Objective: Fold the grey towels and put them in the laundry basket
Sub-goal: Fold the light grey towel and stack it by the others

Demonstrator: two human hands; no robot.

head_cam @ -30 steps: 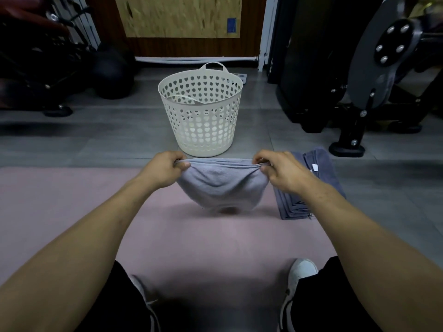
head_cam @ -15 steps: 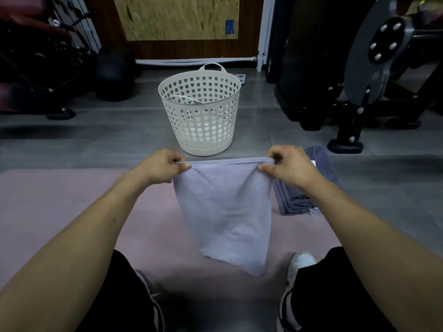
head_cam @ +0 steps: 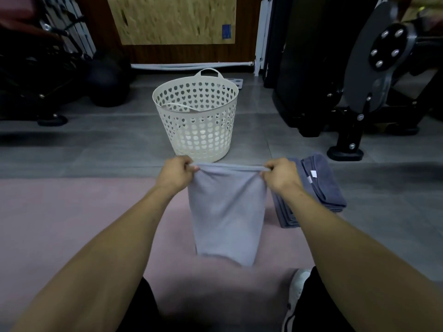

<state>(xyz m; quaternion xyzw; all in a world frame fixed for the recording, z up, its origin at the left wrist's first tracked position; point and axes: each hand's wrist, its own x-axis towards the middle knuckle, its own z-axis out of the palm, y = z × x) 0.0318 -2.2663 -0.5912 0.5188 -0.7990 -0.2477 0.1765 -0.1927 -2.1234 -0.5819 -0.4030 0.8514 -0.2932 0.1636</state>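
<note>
Above the pink mat (head_cam: 72,212), the light grey towel (head_cam: 227,216), bunched a second ago, now hangs open from left hand (head_cam: 176,174) and right hand (head_cam: 281,176), fingers pinching its top corners, ready for folding.

There is a single view, from a wide-angle camera on the seated person's head, facing forward and down along both forearms, which enter from the lower corners. It sits close over the pink mat (head_cam: 72,212) in the lower frame. The white basket (head_cam: 196,130) stands upper centre, gym equipment (head_cam: 374,68) across the top.
</note>
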